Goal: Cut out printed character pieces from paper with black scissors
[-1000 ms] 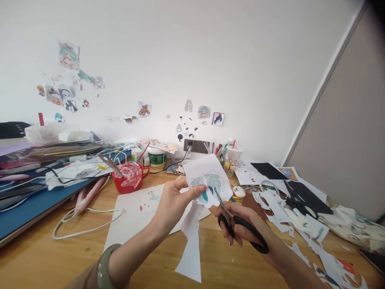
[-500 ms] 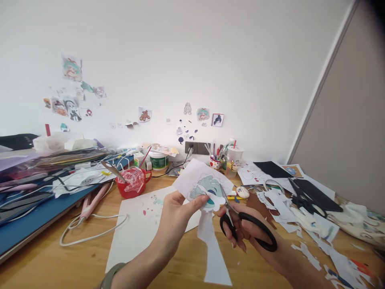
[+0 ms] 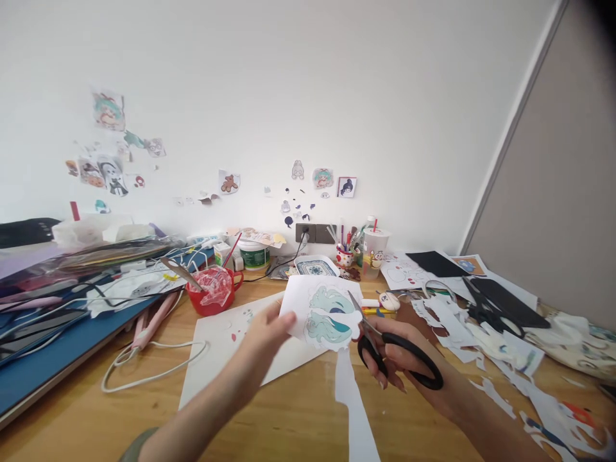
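Note:
A sheet of paper [image 3: 301, 298] printed with teal-green hair shapes is in the middle, above the table. My left hand [image 3: 267, 333] holds it by its left edge, thumb on top and fingers beneath, hidden. From its lower right a long, partly cut white paper strip [image 3: 353, 410] hangs down. My right hand [image 3: 392, 359] grips black-handled scissors [image 3: 418, 362], with fingers in the loops. The blades point up and left at the sheet's right edge; I cannot tell how far apart they are. Under the sheet lies a larger white sheet [image 3: 212, 350] with small coloured cut-outs.
A red mug [image 3: 206, 298] with a crumpled plastic lining stands at the left. Farther back are a patterned tray [image 3: 317, 264], a pen cup [image 3: 344, 258] and a drink cup [image 3: 374, 250]. Paper scraps [image 3: 543, 410] and another pair of scissors [image 3: 491, 314] lie at the right.
My left thumb has shifted from the middle of the drawing to the sheet's left edge. The sheet has turned and come lower, uncovering the tray behind. My right hand with the scissors has barely moved.

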Action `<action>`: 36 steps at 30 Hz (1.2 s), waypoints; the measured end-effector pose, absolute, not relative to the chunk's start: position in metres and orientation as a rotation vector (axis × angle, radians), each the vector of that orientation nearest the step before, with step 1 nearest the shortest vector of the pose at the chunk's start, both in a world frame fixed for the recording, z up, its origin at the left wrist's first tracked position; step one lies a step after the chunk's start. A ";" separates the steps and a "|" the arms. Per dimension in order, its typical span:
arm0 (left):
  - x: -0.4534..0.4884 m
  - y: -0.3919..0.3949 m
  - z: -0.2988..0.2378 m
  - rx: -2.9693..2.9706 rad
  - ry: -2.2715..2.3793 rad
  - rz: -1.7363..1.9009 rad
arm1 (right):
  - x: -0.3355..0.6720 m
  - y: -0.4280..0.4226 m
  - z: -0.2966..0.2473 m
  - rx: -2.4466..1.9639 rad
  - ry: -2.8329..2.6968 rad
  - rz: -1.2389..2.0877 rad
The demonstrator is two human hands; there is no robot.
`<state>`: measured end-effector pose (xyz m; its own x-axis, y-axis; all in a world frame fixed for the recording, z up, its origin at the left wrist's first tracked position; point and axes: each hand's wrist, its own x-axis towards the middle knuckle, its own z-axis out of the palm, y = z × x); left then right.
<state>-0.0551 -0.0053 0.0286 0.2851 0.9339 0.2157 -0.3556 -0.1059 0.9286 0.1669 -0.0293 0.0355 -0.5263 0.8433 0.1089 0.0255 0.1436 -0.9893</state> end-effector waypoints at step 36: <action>-0.023 -0.014 0.062 1.190 0.904 0.817 | 0.162 -0.033 0.031 -0.883 -1.722 1.388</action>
